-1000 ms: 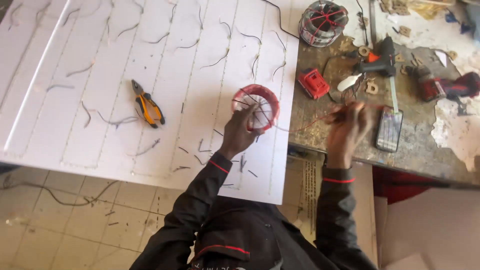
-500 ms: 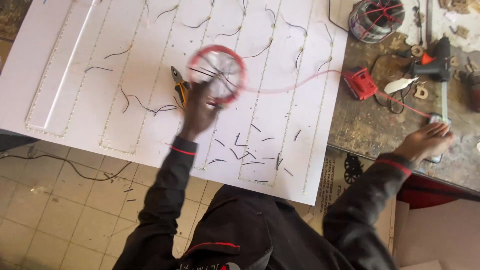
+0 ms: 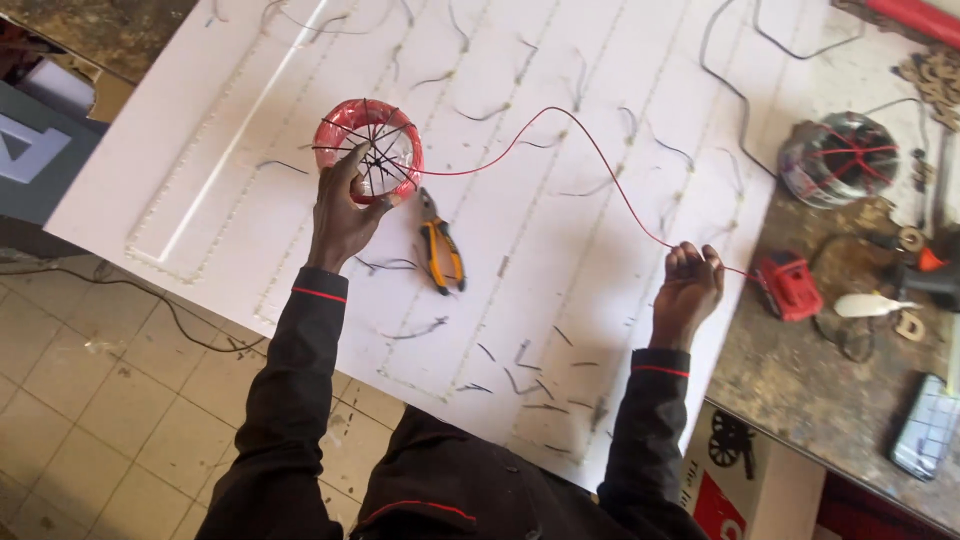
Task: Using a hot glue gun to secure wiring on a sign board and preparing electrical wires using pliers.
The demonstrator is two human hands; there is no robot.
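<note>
Red wire (image 3: pixel 590 150) between both hands, mid-board

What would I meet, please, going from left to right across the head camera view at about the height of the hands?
Left hand holding the red wire coil → orange-handled pliers → right hand pinching the red wire → small red tool → phone.

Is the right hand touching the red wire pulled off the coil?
Touching. The head view shows the right hand pinching the red wire, which runs into its closed fingertips.
</note>
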